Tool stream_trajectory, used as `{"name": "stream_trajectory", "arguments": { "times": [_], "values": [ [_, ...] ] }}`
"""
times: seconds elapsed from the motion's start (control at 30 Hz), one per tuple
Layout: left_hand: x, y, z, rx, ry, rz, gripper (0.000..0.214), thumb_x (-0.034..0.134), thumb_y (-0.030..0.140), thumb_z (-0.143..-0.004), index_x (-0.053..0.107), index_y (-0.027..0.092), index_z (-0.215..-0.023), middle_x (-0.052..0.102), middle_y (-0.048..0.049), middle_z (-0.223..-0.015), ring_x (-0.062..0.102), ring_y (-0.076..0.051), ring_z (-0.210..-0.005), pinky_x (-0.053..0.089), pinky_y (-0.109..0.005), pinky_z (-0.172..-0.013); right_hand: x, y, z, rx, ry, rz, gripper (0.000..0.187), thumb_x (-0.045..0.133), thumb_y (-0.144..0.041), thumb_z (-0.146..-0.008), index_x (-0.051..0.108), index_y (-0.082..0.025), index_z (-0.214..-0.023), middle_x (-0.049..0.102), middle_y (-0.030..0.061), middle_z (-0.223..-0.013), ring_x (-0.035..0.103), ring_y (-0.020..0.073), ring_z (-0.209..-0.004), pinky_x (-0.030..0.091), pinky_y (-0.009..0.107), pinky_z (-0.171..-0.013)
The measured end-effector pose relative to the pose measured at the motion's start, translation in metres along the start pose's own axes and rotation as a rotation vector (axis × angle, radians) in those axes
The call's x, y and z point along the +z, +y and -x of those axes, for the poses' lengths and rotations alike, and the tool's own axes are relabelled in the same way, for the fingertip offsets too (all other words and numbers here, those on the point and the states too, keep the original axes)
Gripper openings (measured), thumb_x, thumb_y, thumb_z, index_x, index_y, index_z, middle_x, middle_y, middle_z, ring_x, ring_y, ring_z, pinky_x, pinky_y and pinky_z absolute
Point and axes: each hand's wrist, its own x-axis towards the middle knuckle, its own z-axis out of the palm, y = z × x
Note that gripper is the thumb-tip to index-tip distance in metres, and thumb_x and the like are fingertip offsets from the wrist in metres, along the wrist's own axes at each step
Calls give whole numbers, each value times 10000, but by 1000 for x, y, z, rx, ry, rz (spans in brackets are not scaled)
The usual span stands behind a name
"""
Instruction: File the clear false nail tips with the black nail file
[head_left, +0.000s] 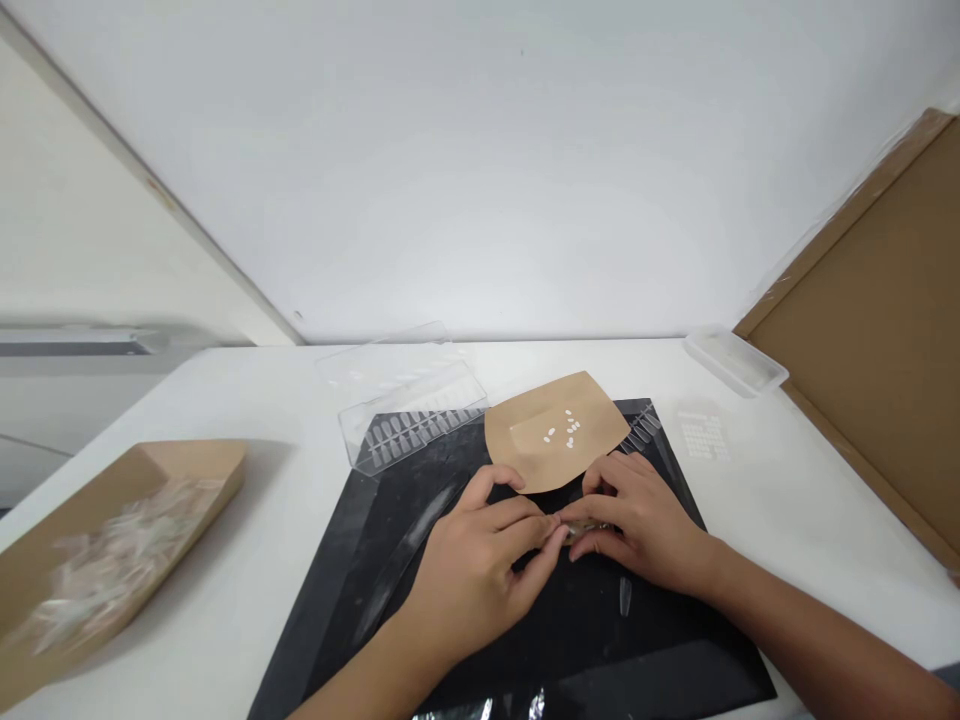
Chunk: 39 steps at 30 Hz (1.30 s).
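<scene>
My left hand point(487, 555) and my right hand point(641, 515) meet over the black mat point(517, 650). Between their fingertips is a small clear packet point(581, 530), mostly covered by the fingers; its contents are too small to make out. Both hands are closed on it in a pinch. Just beyond them lies a brown paper sheet point(525, 445) with several small white ovals point(570, 430) on top. To the right, below my right hand, one clear nail tip point(625, 597) lies loose on the mat.
A clear plastic case point(375, 455) with rows of nail tips stands at the mat's far left corner. More nail tips point(641, 430) lie at the far right. A cardboard tray point(161, 455) holds clear packets at left. A translucent tray point(735, 362) sits near a cardboard box point(885, 330).
</scene>
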Motion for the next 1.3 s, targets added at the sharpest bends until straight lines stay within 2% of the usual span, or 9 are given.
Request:
{"name": "stream_trajectory", "arguments": {
  "times": [0.3,0.53,0.7,0.9,1.13,1.3],
  "values": [
    [2,-1,3,-17,0,-2,122,686,110,-935,742,212,-899,751,12,-797,626,-163,-756,540,-419,-912,3,1,-1,33,-28,9,262,772,-507,-922,771,-292,-1073,606,10,-946,561,168,-885,339,333,-775],
    [4,-1,4,-8,-78,12,119,699,120,-930,750,216,-881,726,-35,-862,579,-230,-960,545,-371,-832,5,2,0,46,-31,-28,215,771,-462,-934,778,-297,-1072,603,16,-924,556,183,-896,341,334,-771],
    [5,-1,6,10,-111,13,106,700,127,-936,757,212,-908,733,-47,-933,545,-247,-1008,544,-370,-833,6,3,2,36,-15,-37,247,792,-473,-911,774,-286,-1071,600,14,-923,558,180,-881,351,335,-773],
    [8,-4,7,13,-115,17,97,704,128,-941,758,209,-941,746,-35,-972,548,-238,-1003,536,-377,-844,3,5,1,-35,34,-98,385,805,-514,-882,723,-235,-1134,648,38,-1005,595,190,-936,426,346,-848],
    [10,-3,6,12,-72,15,109,686,119,-959,745,206,-929,764,-19,-988,596,-204,-954,522,-396,-887,-3,11,0,-204,90,-92,150,779,-361,-948,718,-224,-962,720,2,-960,641,144,-880,446,318,-824],
    [12,-3,8,6,-84,19,114,676,116,-968,741,208,-949,772,-10,-986,640,-181,-908,519,-404,-899,-4,12,0,-280,68,-23,119,743,-317,-980,713,-211,-1027,759,-1,-971,669,143,-896,447,326,-811]
  ]
}}
